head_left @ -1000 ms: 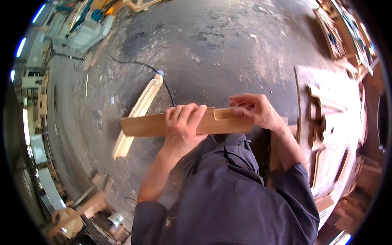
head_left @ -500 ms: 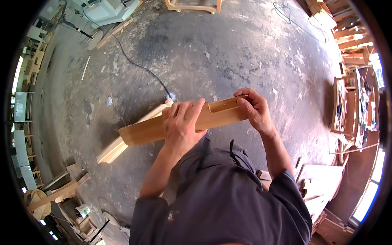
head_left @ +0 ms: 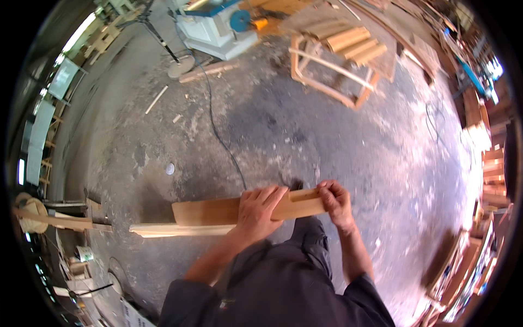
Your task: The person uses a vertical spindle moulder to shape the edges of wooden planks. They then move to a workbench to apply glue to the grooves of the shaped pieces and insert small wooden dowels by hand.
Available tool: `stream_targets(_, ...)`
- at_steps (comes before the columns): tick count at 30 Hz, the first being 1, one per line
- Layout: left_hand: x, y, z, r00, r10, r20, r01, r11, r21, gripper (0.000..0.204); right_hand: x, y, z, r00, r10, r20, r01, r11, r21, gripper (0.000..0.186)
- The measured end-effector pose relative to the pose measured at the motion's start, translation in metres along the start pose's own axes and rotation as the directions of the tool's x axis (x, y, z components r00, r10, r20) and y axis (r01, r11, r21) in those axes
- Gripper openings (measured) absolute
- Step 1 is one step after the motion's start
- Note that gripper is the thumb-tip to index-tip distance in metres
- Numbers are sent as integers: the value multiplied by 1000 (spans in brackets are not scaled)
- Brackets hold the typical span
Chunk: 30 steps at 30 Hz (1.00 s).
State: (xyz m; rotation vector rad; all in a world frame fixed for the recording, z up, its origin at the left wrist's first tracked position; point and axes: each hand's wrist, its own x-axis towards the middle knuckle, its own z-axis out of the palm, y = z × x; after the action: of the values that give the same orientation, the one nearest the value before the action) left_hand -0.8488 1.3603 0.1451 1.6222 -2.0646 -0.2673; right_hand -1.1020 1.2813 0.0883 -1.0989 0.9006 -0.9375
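A long wooden piece (head_left: 210, 212) with a notch cut near its right end lies level across the front of my body. My left hand (head_left: 262, 210) is laid over its middle, thumb on the near side and fingers on the far side. At the right end, my right hand (head_left: 335, 203) pinches the piece beside the notch, thumb on top. Paler wooden strips (head_left: 174, 231) show along the near side of the piece, reaching out past its left end; what supports them is hidden.
A wooden frame rack (head_left: 332, 92) with several boards (head_left: 348, 39) on it stands far right of centre. A white machine (head_left: 215, 32) is at the back, with a dark cable (head_left: 213, 122) running over the concrete floor. Wood stacks (head_left: 468, 256) line the right side.
My view has swung up and round, bringing the rack of boards and the machine into sight. The notched piece sits lower in view and more level, both hands still on it.
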Motion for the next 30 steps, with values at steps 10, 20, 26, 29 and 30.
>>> stream_targets(10, 221, -94, -22, 959, -235, -158, 257, 956, 142, 83, 321, -56, -3, 934, 15, 358, -53, 994, 96, 16)
stream_targets(20, 416, -301, -10, 933, -289, -215, 323, 936, 141, 84, 612, -68, 49, 926, 119, 358, -90, 991, -98, 27)
stream_targets(26, 538, -414, -47, 915, -331, -231, 348, 937, 35, 85, 780, -100, 97, 924, 125, 361, -84, 988, -127, 28)
stream_targets(29, 587, -468, -74, 898, -387, -209, 398, 917, 11, 85, 853, -108, 134, 922, 155, 354, -151, 988, -40, 44)
stream_targets(30, 603, -483, -81, 888, -403, -221, 414, 910, 6, 85, 875, -111, 147, 924, 161, 346, -178, 984, 19, 49)
